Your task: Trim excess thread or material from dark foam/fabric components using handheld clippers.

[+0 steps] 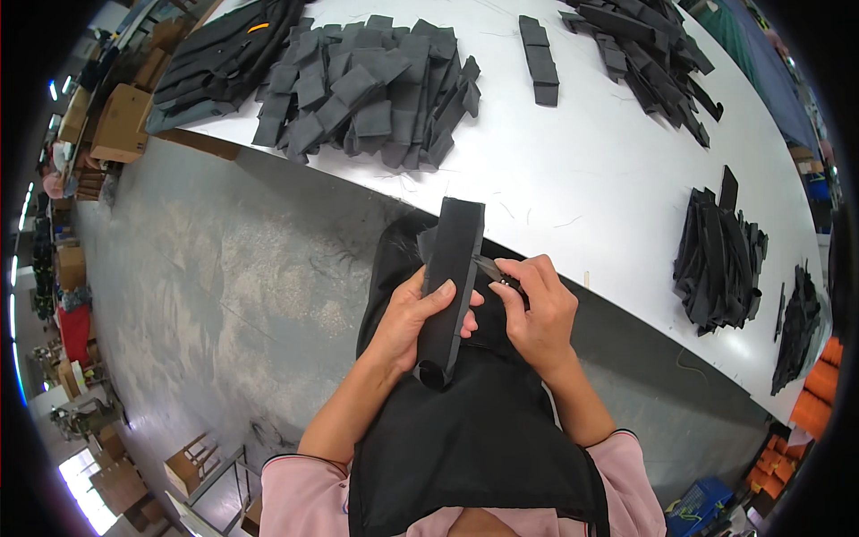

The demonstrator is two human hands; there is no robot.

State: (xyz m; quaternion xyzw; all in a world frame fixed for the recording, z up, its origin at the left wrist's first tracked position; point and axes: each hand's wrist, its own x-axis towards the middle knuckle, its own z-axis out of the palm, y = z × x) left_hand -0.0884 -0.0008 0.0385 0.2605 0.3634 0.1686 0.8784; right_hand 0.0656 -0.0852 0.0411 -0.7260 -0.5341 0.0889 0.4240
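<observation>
A long black fabric strip [455,259] is gripped in my left hand [407,318], held over my lap just off the table's edge. My left thumb lies across its face, while the fingers wrap behind and show at its right side. The strip's lower end curls over. In my right hand [542,309] is a small pair of thread snips [494,271], pinched between thumb and fingers. The pointed tip of the snips touches or nearly touches the strip's right edge. Part of the snips is hidden by my fingers.
The white table [573,170] bears a large pile of black fabric pieces [371,89], a lone strip [539,61] and another heap [640,54]. Bundled black strips [718,259] lie at the right. Folded black fabric [224,63] sits at the far left. Loose threads dot the tabletop.
</observation>
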